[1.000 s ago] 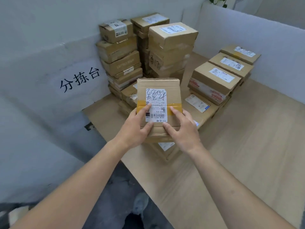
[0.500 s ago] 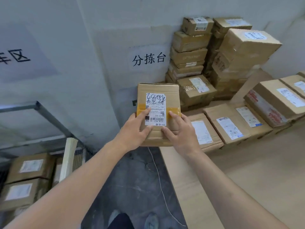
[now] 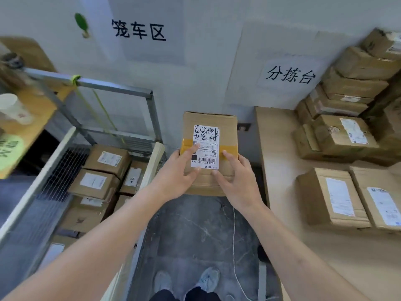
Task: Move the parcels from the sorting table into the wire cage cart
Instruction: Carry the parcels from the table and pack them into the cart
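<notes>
Two bare hands hold one cardboard parcel (image 3: 209, 129) in the air above the dark floor (image 3: 195, 231), in the gap between the wire cage cart (image 3: 121, 89) on the left and the counter (image 3: 303, 246) on the right. The left hand (image 3: 175, 177) grips the parcel's near left side, its thumb lying across the strip of yellow tape and the edge of the white shipping label (image 3: 206, 146). The right hand (image 3: 236, 183) grips the near right side, thumb on top beside the label, the other fingers curled under the box and out of sight. The label faces up with handwriting across its far end and a barcode near the hands.

Inside the cart, several labelled boxes (image 3: 102, 170) lie stacked against its mesh sides. On the counter, two flat parcels (image 3: 332, 196) sit side by side near the front edge, and a taller stack of parcels (image 3: 351, 88) rises against the wall behind them. Two paper signs with black characters hang on the wall, one (image 3: 138, 31) above the cart and one (image 3: 289, 74) above the counter. A thin white cord (image 3: 234, 246) trails across the floor near the person's shoes (image 3: 208, 279).
</notes>
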A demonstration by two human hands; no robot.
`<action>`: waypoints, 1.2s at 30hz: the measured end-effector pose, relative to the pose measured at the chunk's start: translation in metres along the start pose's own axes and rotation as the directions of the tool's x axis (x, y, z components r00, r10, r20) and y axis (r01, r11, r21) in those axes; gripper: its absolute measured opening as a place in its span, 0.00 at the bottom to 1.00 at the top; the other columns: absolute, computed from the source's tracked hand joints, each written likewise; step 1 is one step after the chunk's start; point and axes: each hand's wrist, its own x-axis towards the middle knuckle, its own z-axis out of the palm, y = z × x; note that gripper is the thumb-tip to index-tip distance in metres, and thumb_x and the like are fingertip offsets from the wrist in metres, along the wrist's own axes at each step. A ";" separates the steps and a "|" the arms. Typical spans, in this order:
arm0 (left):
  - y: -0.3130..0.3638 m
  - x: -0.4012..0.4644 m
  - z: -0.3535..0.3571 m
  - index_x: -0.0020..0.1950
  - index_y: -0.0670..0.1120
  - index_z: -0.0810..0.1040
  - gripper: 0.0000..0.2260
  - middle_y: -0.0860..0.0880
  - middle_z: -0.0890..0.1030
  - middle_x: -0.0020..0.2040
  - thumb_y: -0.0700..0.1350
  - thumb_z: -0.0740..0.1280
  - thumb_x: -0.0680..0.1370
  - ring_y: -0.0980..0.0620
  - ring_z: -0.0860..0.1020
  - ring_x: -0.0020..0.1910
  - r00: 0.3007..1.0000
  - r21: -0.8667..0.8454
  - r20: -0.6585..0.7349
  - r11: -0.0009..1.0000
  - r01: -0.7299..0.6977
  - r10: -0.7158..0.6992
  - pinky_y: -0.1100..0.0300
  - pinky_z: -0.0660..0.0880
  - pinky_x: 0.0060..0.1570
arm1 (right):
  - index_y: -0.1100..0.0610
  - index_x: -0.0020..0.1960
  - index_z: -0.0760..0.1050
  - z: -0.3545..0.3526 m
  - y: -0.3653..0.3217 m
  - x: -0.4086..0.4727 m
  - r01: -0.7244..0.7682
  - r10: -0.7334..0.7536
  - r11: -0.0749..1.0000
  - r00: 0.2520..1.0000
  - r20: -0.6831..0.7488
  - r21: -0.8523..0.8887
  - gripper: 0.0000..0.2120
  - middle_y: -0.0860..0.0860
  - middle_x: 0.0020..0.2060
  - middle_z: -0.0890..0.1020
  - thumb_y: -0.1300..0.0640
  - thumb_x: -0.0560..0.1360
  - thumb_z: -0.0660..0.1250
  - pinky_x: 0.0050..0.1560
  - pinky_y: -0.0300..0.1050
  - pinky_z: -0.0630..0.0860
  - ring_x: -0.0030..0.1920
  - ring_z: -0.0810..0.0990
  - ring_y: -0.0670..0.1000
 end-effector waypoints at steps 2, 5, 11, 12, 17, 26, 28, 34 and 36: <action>-0.026 -0.015 -0.017 0.82 0.64 0.56 0.30 0.55 0.65 0.77 0.54 0.65 0.84 0.53 0.67 0.75 0.999 -0.034 -0.017 0.999 0.032 -0.032 0.58 0.66 0.71 | 0.45 0.80 0.65 0.024 -0.019 -0.001 0.020 -0.020 1.000 0.999 0.039 -0.014 0.32 0.46 0.76 0.66 0.42 0.79 0.70 0.68 0.47 0.75 0.67 0.72 0.45; -0.060 -0.035 -0.043 0.82 0.65 0.56 0.29 0.54 0.65 0.77 0.55 0.65 0.83 0.51 0.69 0.73 0.995 -0.053 -0.054 0.995 0.085 -0.088 0.61 0.65 0.66 | 0.45 0.80 0.66 0.058 -0.046 -0.004 0.054 -0.052 0.998 0.994 0.091 -0.017 0.32 0.47 0.75 0.67 0.42 0.79 0.70 0.68 0.46 0.73 0.69 0.71 0.47; -0.116 -0.074 -0.090 0.82 0.64 0.57 0.29 0.53 0.66 0.77 0.55 0.65 0.83 0.51 0.69 0.73 0.968 -0.054 -0.150 0.979 0.196 -0.202 0.58 0.66 0.66 | 0.46 0.79 0.66 0.126 -0.093 -0.002 0.121 -0.116 0.993 0.969 0.217 -0.005 0.31 0.48 0.71 0.70 0.44 0.79 0.72 0.64 0.41 0.71 0.65 0.72 0.47; -0.125 -0.079 -0.096 0.82 0.65 0.56 0.29 0.53 0.66 0.77 0.56 0.65 0.83 0.50 0.69 0.72 0.960 -0.061 -0.157 0.973 0.224 -0.231 0.55 0.68 0.67 | 0.45 0.79 0.67 0.136 -0.098 0.000 0.138 -0.133 0.990 0.962 0.237 -0.005 0.31 0.48 0.71 0.70 0.44 0.79 0.72 0.63 0.40 0.71 0.65 0.72 0.47; -0.163 -0.099 -0.118 0.81 0.67 0.55 0.30 0.50 0.66 0.74 0.57 0.65 0.83 0.50 0.71 0.68 0.909 -0.115 -0.207 0.931 0.345 -0.363 0.53 0.71 0.64 | 0.44 0.78 0.67 0.182 -0.122 0.017 0.211 -0.195 0.977 0.912 0.361 -0.004 0.31 0.46 0.73 0.70 0.43 0.78 0.72 0.62 0.40 0.69 0.65 0.70 0.44; -0.213 -0.100 -0.126 0.82 0.62 0.57 0.29 0.50 0.61 0.71 0.54 0.66 0.83 0.50 0.71 0.61 0.741 -0.276 -0.272 0.787 0.552 -0.614 0.58 0.69 0.60 | 0.43 0.77 0.68 0.258 -0.140 0.072 0.324 -0.280 0.945 0.745 0.605 0.039 0.31 0.46 0.74 0.69 0.44 0.77 0.73 0.64 0.44 0.70 0.70 0.71 0.46; -0.222 -0.095 -0.124 0.82 0.61 0.57 0.29 0.49 0.62 0.71 0.54 0.65 0.83 0.51 0.70 0.61 0.687 -0.315 -0.282 0.741 0.593 -0.669 0.59 0.68 0.59 | 0.43 0.77 0.68 0.276 -0.142 0.089 0.353 -0.294 0.934 0.687 0.664 0.047 0.31 0.45 0.73 0.68 0.44 0.77 0.73 0.63 0.43 0.70 0.69 0.71 0.44; -0.249 -0.089 -0.108 0.83 0.59 0.55 0.30 0.48 0.63 0.69 0.53 0.64 0.84 0.50 0.71 0.60 0.517 -0.453 -0.276 0.584 0.674 -0.810 0.60 0.66 0.57 | 0.44 0.78 0.68 0.328 -0.144 0.120 0.468 -0.317 0.882 0.512 0.798 0.050 0.31 0.47 0.73 0.69 0.45 0.77 0.73 0.63 0.40 0.66 0.70 0.70 0.46; -0.260 -0.092 -0.100 0.83 0.60 0.55 0.30 0.48 0.63 0.70 0.53 0.64 0.84 0.51 0.71 0.58 0.460 -0.497 -0.266 0.529 0.688 -0.847 0.59 0.66 0.57 | 0.44 0.78 0.68 0.349 -0.144 0.123 0.496 -0.321 0.866 0.450 0.833 0.066 0.31 0.47 0.74 0.69 0.45 0.77 0.73 0.63 0.41 0.67 0.71 0.70 0.47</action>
